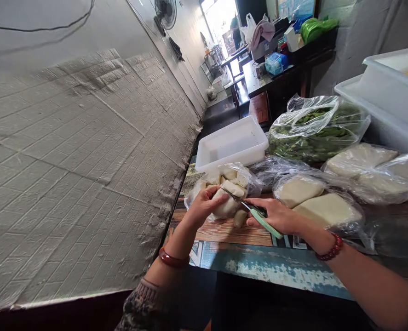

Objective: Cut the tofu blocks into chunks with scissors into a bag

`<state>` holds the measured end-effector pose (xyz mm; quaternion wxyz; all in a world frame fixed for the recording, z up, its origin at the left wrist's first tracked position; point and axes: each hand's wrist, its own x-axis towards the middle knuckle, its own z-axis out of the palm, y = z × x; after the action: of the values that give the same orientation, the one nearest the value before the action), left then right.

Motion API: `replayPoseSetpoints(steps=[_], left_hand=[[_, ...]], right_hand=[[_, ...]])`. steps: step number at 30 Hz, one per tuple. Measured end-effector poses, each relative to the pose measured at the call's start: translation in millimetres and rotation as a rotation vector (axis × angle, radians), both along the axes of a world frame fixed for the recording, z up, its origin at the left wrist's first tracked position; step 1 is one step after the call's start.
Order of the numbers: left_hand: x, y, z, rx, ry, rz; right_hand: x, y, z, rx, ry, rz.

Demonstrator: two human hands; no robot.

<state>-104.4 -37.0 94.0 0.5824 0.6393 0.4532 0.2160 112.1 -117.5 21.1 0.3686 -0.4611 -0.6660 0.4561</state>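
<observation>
My right hand (266, 214) grips a pair of scissors (265, 224) with pale green and dark handles, fingers wrapped round them. Their blades lie across a pale, smooth piece of food (234, 187), whose kind I cannot tell. My left hand (205, 204) pinches that piece from the left, thumb close to the blade tips. Both are over an opened clear plastic bag (254, 180) of similar pale chunks. A smaller brownish piece (240, 218) is just below the scissors, near the table's wood-patterned surface.
Behind the bag stands a white plastic tub (233, 140). To the right lie bags of pale slabs (328, 209) and a bag of green pods (314, 131). Stacked white tubs (393, 92) stand at far right. A brick-patterned wall (86, 174) borders the table on the left.
</observation>
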Motion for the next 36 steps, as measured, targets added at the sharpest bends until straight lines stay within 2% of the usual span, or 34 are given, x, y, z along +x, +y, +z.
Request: replayPoseSetpoints(steps=[8, 16, 20, 25, 27, 32, 36], left_hand=[[-4.4, 5.8, -3.9, -0.035, -0.024, 0.042], [-1.1, 7.2, -4.5, -0.029, -0.015, 0.031], [-0.1, 7.3, -5.4, -0.028, -0.050, 0.055], [-9.0, 10.4, -6.6, -0.002, -0.245, 0.223], [-13.4, 9.7, -6.0, -0.019, -0.325, 0.253], [-18.9, -0.3, -4.5, -0.118, -0.333, 0.221], [-19.6, -7.6, -4.1, -0.104, -0.336, 0.205]], right_hand=[[-3.9, 3.9, -1.7, 0.040, 0.104, 0.042], [-7.1, 5.3, -5.8, 0.073, 0.093, -0.002], [-8.7, 4.9, -5.8, 0.025, 0.118, -0.036], [-7.2, 4.5, -5.5, -0.138, 0.257, -0.121], [-5.3, 4.5, -4.9, -0.175, 0.275, -0.147], [-1.8, 3.7, -4.3, -0.005, 0.144, -0.120], [-2.7, 1.3, -4.6, 0.043, 0.055, -0.084]])
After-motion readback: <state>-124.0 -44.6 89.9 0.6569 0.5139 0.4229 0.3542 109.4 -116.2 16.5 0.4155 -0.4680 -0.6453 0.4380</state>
